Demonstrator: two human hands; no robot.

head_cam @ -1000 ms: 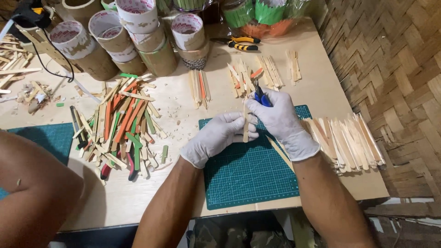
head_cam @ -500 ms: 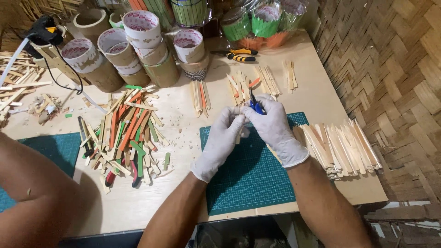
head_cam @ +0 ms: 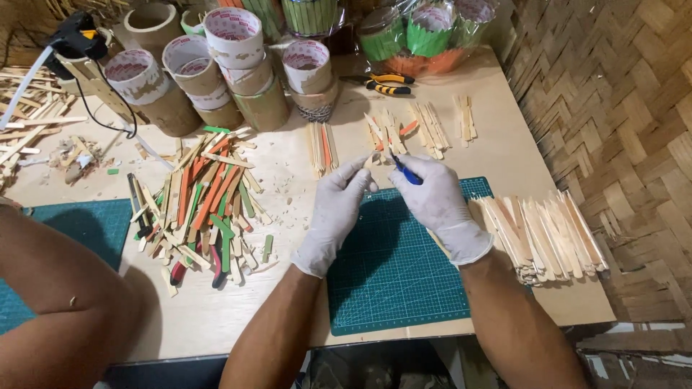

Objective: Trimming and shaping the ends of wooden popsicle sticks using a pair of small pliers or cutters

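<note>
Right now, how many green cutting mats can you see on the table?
2. One green cutting mat lies under the gloved left hand and right hand. The other mat sits at the table's left edge, partly hidden behind another person's arm.

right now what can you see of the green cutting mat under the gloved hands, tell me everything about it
The green cutting mat is a dark green rectangle printed with a fine pale grid and ruled edges, rubbery-looking. It lies flat on the pale wooden table, its near edge close to the table's front. The left hand and right hand, both in white gloves, are above its far half and hide part of it. A stack of plain wooden sticks lies beside its right edge.
</note>
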